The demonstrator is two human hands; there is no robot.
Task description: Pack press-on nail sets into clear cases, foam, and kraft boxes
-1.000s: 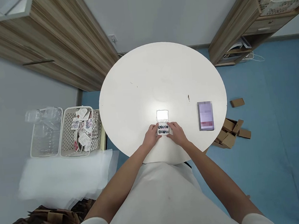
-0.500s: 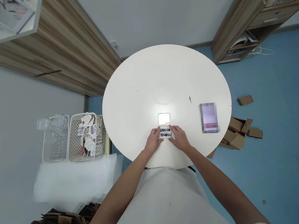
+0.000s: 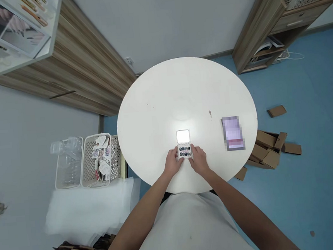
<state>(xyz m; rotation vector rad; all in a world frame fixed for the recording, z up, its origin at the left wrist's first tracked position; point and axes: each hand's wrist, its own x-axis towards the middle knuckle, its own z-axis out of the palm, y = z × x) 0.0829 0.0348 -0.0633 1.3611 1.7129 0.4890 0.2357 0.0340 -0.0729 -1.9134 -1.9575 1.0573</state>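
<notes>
On the white oval table [image 3: 164, 94], near its front edge, lies a small clear case of press-on nails [image 3: 185, 151]. Its lid [image 3: 183, 136] stands open on the far side and shines brightly. Two rows of dark, patterned nails show in the base. My left hand [image 3: 173, 162] grips the left side of the case, fingers at the far corner and thumb at the near one. In the same way, my right hand [image 3: 199, 160] holds the right side.
A blurred-out purple rectangle [image 3: 233, 133] lies at the table's right. Left of the table are a perforated basket of cards [image 3: 83, 161], a clear bin [image 3: 60, 169] and white sheets [image 3: 89, 209]. Cardboard boxes [image 3: 266, 151] lie on the floor at right; a wooden cabinet [image 3: 90, 57] stands at back left.
The camera view has tilted slightly, so the table sits a little lower in the picture. Both hands stay on the case, with the fingers a little lower along its sides.
</notes>
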